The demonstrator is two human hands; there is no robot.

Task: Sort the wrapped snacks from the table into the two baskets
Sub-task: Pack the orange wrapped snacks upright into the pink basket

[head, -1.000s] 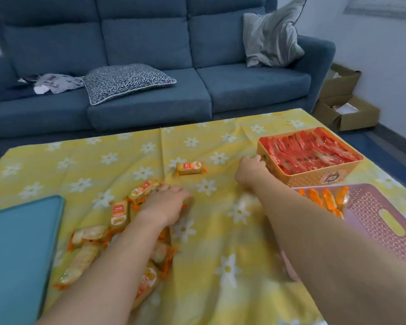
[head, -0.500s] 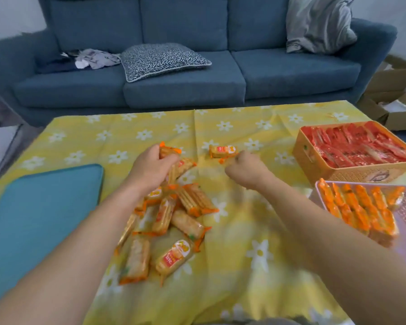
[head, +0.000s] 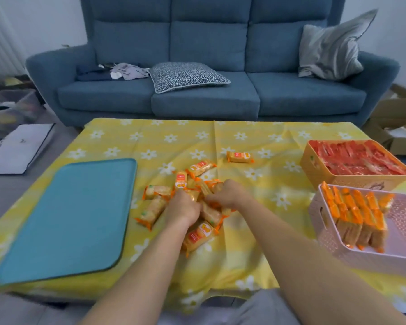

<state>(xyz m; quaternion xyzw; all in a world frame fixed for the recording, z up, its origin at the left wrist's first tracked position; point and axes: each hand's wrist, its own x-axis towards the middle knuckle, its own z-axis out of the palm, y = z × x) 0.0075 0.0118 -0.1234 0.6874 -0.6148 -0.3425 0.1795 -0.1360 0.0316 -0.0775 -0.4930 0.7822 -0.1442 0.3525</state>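
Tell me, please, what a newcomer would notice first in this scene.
The snack pile in the middle of the yellow flowered tablecloth, with the left hand and right hand in it. At the right stand an orange basket packed with red packets and, nearer, a pink basket with a row of orange packets.

A blue sofa (head: pixel 309 95) holds 2 cushions (head: pixel 185 75).
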